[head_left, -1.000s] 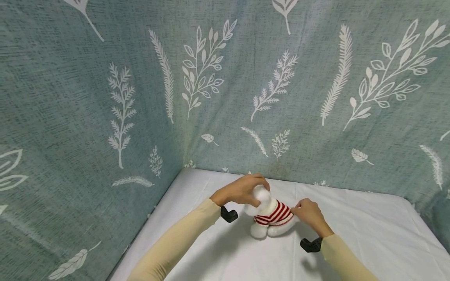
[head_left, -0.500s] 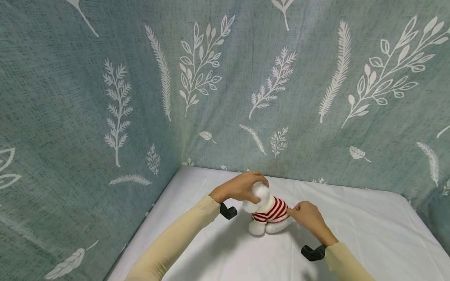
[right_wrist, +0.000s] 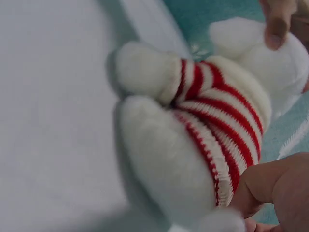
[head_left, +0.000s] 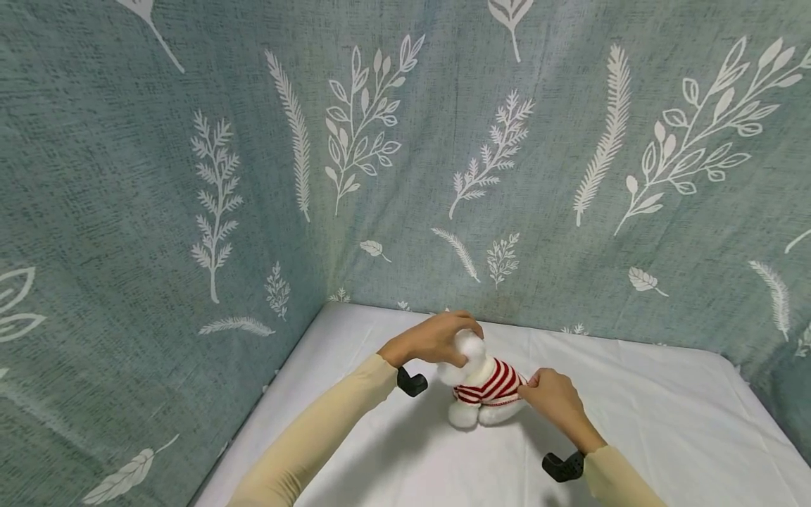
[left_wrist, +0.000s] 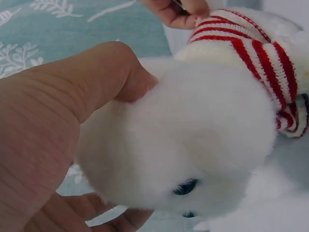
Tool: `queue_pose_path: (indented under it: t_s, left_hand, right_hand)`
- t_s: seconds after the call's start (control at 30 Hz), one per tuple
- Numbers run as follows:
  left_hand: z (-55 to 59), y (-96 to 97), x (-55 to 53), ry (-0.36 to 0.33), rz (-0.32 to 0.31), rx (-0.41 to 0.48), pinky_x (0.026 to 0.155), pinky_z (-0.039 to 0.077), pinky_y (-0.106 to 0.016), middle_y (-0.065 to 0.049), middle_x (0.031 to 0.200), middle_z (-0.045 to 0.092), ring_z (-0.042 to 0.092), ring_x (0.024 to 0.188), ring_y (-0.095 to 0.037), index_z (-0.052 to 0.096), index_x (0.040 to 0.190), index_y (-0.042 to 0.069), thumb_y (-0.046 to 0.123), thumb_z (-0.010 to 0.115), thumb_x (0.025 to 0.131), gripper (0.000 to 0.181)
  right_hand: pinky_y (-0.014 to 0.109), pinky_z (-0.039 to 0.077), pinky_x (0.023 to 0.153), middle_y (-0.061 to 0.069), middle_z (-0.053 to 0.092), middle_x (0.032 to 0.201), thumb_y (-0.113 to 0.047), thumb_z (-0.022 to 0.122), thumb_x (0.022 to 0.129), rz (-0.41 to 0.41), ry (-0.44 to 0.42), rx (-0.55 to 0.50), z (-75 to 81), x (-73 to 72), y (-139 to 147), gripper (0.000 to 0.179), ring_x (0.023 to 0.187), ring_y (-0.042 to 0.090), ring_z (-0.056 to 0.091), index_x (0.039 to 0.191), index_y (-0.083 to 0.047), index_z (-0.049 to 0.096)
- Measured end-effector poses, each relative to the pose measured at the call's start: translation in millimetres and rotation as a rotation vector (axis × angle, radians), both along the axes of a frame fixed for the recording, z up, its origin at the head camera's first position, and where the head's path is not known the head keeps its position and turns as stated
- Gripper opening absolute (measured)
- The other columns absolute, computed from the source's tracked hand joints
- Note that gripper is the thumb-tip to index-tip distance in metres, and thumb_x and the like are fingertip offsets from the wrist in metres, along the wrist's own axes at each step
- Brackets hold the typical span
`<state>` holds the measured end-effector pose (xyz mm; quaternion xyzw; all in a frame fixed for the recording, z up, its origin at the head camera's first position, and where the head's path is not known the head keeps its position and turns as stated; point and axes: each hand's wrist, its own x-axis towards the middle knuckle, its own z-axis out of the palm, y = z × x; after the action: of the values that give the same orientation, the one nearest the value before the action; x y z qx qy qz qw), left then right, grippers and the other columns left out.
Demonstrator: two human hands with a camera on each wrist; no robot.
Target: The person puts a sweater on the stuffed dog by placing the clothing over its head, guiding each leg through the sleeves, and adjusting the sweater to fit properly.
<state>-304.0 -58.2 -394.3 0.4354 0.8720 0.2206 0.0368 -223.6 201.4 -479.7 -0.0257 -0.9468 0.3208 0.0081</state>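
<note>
A white plush toy (head_left: 469, 348) with dark eyes wears a red-and-white striped knit sweater (head_left: 497, 384) and sits on the white-covered surface. My left hand (head_left: 437, 339) grips its fluffy head (left_wrist: 203, 125) from the side, thumb on one side and fingers on the other. At the toy's back end, my right hand (head_left: 554, 401) pinches the lower hem of the sweater (right_wrist: 222, 174). In the right wrist view the plush legs (right_wrist: 159, 154) rest against the white cloth. The fingertips of my right hand are partly hidden behind the knit.
A white cloth (head_left: 652, 408) covers the surface under the toy. Blue-green fabric with white leaf prints (head_left: 405, 141) hangs behind it and along the left side. A black device (head_left: 412, 382) is strapped at my left wrist, another black device (head_left: 562, 466) at my right.
My right hand has shifted slightly left and down along the sweater's hem, still pinching it. The left hand keeps its hold on the head, and the toy has barely moved.
</note>
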Motion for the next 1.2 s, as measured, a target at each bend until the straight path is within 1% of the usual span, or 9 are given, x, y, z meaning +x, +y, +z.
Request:
queue_pose_path:
  t_s: [0.23, 0.4, 0.5, 0.63, 0.73, 0.8, 0.97, 1.07, 1.2]
  left_hand:
    - [-0.5, 1.1, -0.7, -0.017, 0.007, 0.01, 0.08, 0.051, -0.027, -0.001, 0.13, 0.06, 0.056, 0.108, -0.016, 0.069, 0.124, 0.019, 0.013, 0.078, 0.081, 0.044]
    - [2.5, 3.8, 2.3, -0.008, 0.0, 0.004, 0.079, 0.051, -0.025, -0.003, 0.13, 0.06, 0.057, 0.107, -0.017, 0.069, 0.125, 0.017, 0.014, 0.077, 0.08, 0.045]
    - [3.7, 4.8, 3.2, 0.007, -0.005, -0.01, 0.079, 0.05, -0.025, -0.004, 0.13, 0.06, 0.057, 0.107, -0.016, 0.069, 0.126, 0.017, 0.014, 0.077, 0.08, 0.046]
    - [3.8, 6.0, 3.7, 0.015, -0.007, -0.022, 0.078, 0.05, -0.024, -0.003, 0.13, 0.06, 0.057, 0.107, -0.015, 0.069, 0.127, 0.017, 0.015, 0.077, 0.082, 0.046]
    - [3.0, 7.5, 4.0, 0.019, -0.013, -0.022, 0.078, 0.051, -0.024, -0.003, 0.129, 0.06, 0.057, 0.106, -0.015, 0.069, 0.127, 0.017, 0.016, 0.078, 0.082, 0.046]
    - [1.7, 8.1, 3.4, 0.023, -0.022, -0.019, 0.078, 0.05, -0.024, -0.003, 0.128, 0.06, 0.057, 0.106, -0.015, 0.069, 0.127, 0.018, 0.016, 0.078, 0.082, 0.045]
    - [-0.2, 7.3, 1.5, 0.036, -0.035, -0.017, 0.078, 0.049, -0.023, -0.002, 0.127, 0.061, 0.057, 0.105, -0.013, 0.069, 0.126, 0.017, 0.016, 0.077, 0.083, 0.044]
    - [0.6, 6.2, 1.9, 0.045, -0.034, -0.019, 0.079, 0.049, -0.023, -0.001, 0.127, 0.061, 0.057, 0.105, -0.013, 0.069, 0.126, 0.017, 0.017, 0.077, 0.083, 0.044]
    - [0.5, 5.7, 2.2, 0.051, -0.029, -0.018, 0.078, 0.049, -0.022, 0.0, 0.126, 0.061, 0.057, 0.104, -0.013, 0.069, 0.126, 0.017, 0.017, 0.077, 0.082, 0.045]
  right_hand:
    - [0.032, 0.036, 0.051, 0.002, 0.05, 0.066, -0.017, 0.061, 0.08, 0.013, 0.03, 0.074, -7.5, 5.0, 7.8, 0.012, 0.059, 0.019, 0.046, 0.075, -0.009, 0.053]
    - [0.034, 0.038, 0.054, 0.004, 0.053, 0.071, -0.016, 0.066, 0.083, 0.082, 0.065, 0.09, 1.9, 4.3, 6.7, 0.013, 0.062, 0.019, 0.048, 0.084, -0.008, 0.056]
    - [0.035, 0.039, 0.056, 0.005, 0.055, 0.08, -0.016, 0.071, 0.089, 0.166, 0.161, 0.09, 11.4, -0.8, 2.2, 0.013, 0.065, 0.019, 0.048, 0.097, -0.009, 0.063]
    - [0.031, 0.04, 0.059, 0.001, 0.054, 0.086, -0.014, 0.076, 0.093, 0.343, 0.339, 0.113, 17.6, -11.5, -4.5, 0.017, 0.068, 0.013, 0.046, 0.11, -0.016, 0.073]
    - [0.027, 0.043, 0.06, -0.005, 0.054, 0.085, -0.009, 0.081, 0.088, 0.475, 0.468, 0.19, 17.1, -18.0, -7.8, 0.022, 0.069, 0.007, 0.046, 0.108, -0.017, 0.076]
    - [0.024, 0.045, 0.06, -0.008, 0.055, 0.084, -0.008, 0.083, 0.085, 0.524, 0.531, 0.271, 16.2, -20.6, -9.4, 0.021, 0.069, 0.004, 0.049, 0.104, -0.016, 0.077]
    - [0.023, 0.047, 0.061, -0.009, 0.057, 0.083, -0.005, 0.084, 0.084, 0.593, 0.675, 0.42, 15.8, -24.9, -13.4, 0.016, 0.069, 0.004, 0.053, 0.089, -0.015, 0.073]
    - [0.022, 0.045, 0.059, -0.01, 0.056, 0.08, -0.002, 0.083, 0.083, 0.617, 0.734, 0.407, 16.2, -28.1, -15.3, 0.02, 0.067, 0.002, 0.048, 0.083, -0.018, 0.07]
    - [0.022, 0.043, 0.058, -0.013, 0.054, 0.077, -0.002, 0.082, 0.081, 0.593, 0.762, 0.343, 14.1, -31.9, -16.9, 0.023, 0.065, 0.0, 0.045, 0.08, -0.02, 0.068]
